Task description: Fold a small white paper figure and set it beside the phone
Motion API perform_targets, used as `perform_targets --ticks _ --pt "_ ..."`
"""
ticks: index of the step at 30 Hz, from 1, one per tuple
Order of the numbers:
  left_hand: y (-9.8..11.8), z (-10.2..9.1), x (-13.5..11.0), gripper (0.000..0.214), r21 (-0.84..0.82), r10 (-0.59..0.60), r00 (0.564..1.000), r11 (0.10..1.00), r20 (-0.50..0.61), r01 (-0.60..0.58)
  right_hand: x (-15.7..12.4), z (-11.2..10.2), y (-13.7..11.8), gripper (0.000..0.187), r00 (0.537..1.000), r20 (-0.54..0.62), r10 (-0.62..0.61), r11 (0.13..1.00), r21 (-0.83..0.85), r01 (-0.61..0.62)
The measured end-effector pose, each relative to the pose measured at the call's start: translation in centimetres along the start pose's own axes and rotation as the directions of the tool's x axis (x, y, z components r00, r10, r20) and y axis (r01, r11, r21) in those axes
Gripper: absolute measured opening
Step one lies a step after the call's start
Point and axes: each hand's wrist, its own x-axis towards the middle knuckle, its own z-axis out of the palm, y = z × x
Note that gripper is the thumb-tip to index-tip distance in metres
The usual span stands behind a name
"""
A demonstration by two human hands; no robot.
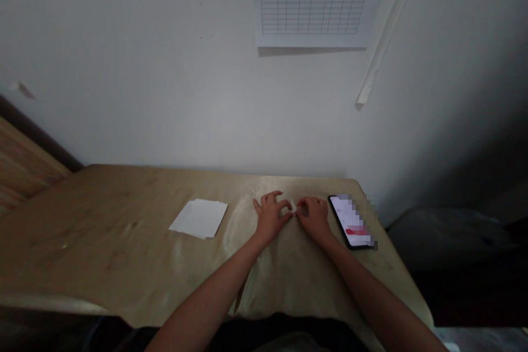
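Note:
Both my hands rest on the tan table [124, 231] near its far edge, fingertips meeting. My left hand [270, 217] has its fingers curled and pinches a small pale scrap [293, 207] with thumb and forefinger. My right hand [314, 215] is curled too and pinches the same scrap from the other side. What the scrap is cannot be made out; it looks like a small piece of paper.
A few white paper sheets [199, 218] lie to the left of my hands. A phone [351, 221] with a lit screen lies just right of my right hand. A gridded chart [314, 0] hangs on the white wall. Dark floor lies off the table's right edge.

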Motion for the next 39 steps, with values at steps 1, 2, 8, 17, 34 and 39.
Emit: perform_targets --ticks 1,2,8,17,34,39 --pt "0.0 0.0 0.0 0.014 -0.001 0.013 1.000 1.000 0.009 -0.013 0.0 0.1 0.1 0.020 1.000 -0.007 0.002 1.000 0.001 -0.002" --pt "-0.1 -0.1 0.1 0.013 -0.002 0.025 0.999 1.000 0.019 -0.025 0.0 0.2 0.3 0.021 1.000 -0.013 0.006 1.000 0.004 -0.006" --pt "-0.2 -0.6 0.2 0.015 0.020 0.076 0.996 0.997 0.046 -0.077 0.2 0.5 0.8 0.024 1.000 -0.021 0.009 1.000 0.001 -0.008" --pt "-0.5 -0.5 0.5 0.013 0.019 0.024 0.998 0.999 0.061 -0.026 0.4 0.8 1.3 0.026 1.000 -0.001 -0.014 0.999 -0.034 0.014" --pt "-1.1 -0.2 1.0 0.031 0.060 0.040 0.995 0.997 0.086 -0.046 0.7 1.2 1.5 0.028 1.000 0.017 -0.008 0.996 -0.091 0.009" --pt "-1.1 0.1 1.3 0.038 0.070 0.025 0.995 0.997 0.099 -0.032 0.7 1.2 1.5 0.029 1.000 0.014 -0.009 0.996 -0.092 0.010"
